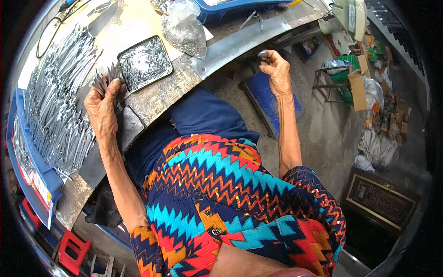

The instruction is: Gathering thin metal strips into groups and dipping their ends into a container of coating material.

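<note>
My left hand [102,104] is closed round a fanned bundle of thin grey metal strips [107,79], their ends standing up above the fingers. Just right of it on the bench sits a square tray [171,64] with many small, slim metal pieces [145,62] inside. A large heap of long thin metal strips [60,101] spreads to the left of this hand. My right hand [278,74] is raised beyond the bench edge, apart from everything on it. Its index finger and thumb stand apart, and a grey cover or piece [263,53] shows at the index fingertip.
A flat metal plate [240,46] lies along the bench edge [161,94]. Behind the tray is a clear plastic bag [187,30]; a blue bin [230,6] stands at the back. On the floor are a blue board [265,99], a metal frame [325,85] and a cardboard box [357,90].
</note>
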The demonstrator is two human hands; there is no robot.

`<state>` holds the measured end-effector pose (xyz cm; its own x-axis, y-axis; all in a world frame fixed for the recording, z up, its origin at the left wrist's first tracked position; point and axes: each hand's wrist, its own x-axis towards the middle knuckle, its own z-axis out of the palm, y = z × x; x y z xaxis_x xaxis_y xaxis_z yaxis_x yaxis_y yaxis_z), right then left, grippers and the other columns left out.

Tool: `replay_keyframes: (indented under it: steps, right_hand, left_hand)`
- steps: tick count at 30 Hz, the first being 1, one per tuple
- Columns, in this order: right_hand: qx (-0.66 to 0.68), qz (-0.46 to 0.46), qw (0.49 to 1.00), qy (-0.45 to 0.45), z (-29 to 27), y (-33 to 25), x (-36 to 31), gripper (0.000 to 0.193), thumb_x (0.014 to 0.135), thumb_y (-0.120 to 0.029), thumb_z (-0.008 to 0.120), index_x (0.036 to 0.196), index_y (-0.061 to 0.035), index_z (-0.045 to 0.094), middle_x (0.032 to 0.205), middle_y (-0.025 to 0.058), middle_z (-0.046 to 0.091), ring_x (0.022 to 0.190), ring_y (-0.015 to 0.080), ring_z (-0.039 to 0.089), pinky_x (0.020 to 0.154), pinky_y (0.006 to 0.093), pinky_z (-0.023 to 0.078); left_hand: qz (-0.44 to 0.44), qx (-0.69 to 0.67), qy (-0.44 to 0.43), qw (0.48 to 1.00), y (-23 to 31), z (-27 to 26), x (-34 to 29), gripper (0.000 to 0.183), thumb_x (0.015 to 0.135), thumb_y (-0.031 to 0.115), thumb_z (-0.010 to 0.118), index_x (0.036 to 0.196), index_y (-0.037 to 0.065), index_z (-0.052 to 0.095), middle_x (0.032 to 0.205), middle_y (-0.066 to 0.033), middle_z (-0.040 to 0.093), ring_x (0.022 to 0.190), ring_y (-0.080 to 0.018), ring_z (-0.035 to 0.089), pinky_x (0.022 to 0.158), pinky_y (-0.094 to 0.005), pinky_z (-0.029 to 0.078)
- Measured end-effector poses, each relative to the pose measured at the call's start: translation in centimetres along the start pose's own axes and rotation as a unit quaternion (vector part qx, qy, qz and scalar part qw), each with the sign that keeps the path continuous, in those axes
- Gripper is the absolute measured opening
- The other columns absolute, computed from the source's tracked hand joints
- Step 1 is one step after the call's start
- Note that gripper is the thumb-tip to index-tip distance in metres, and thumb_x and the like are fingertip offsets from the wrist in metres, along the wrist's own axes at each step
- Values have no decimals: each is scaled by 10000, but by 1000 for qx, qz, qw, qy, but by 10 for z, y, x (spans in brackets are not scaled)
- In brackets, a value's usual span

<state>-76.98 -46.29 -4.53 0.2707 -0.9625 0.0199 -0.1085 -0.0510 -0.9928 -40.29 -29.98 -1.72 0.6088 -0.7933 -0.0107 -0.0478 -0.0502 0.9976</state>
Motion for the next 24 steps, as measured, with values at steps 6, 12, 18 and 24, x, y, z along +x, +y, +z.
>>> replay_keyframes:
  steps: [6, 12, 18, 24]
  right_hand:
    - [193, 52, 979, -23, 4, -9, 0, 219, 763, 7, 612, 980, 23, 586, 898, 52, 592, 815, 130, 560, 783, 253, 454]
    - [261, 70, 962, -47, 28, -33, 1, 201, 768, 7, 619, 966, 37, 601, 920, 80, 626, 780, 120, 579, 720, 242, 473]
    - [206, 41, 975, -74, 67, -60, -2, 187, 783, -38, 625, 941, 54, 587, 839, 75, 611, 740, 115, 566, 691, 228, 449]
    - [81, -19, 982, -172, 154, -100, -12, 125, 804, -62, 613, 893, 25, 604, 767, -4, 583, 695, 49, 510, 644, 181, 404]
  left_hand:
    - [10, 4, -4, 1000, -1, 1, 2, 210, 807, 112, 644, 952, -33, 599, 760, -41, 629, 654, -90, 566, 629, -214, 449]
    - [2, -12, -5, 1000, -3, -2, 4, 160, 805, 115, 643, 883, -21, 614, 759, -45, 633, 669, -93, 576, 632, -213, 449]
    - [-16, 46, -19, 999, -2, -5, 8, 179, 802, 114, 631, 897, -34, 601, 773, -72, 638, 683, -118, 601, 646, -227, 470]
    - [-6, -73, -32, 997, -5, -10, 1, 137, 811, 83, 622, 900, -16, 590, 766, -44, 626, 663, -97, 585, 631, -214, 470]
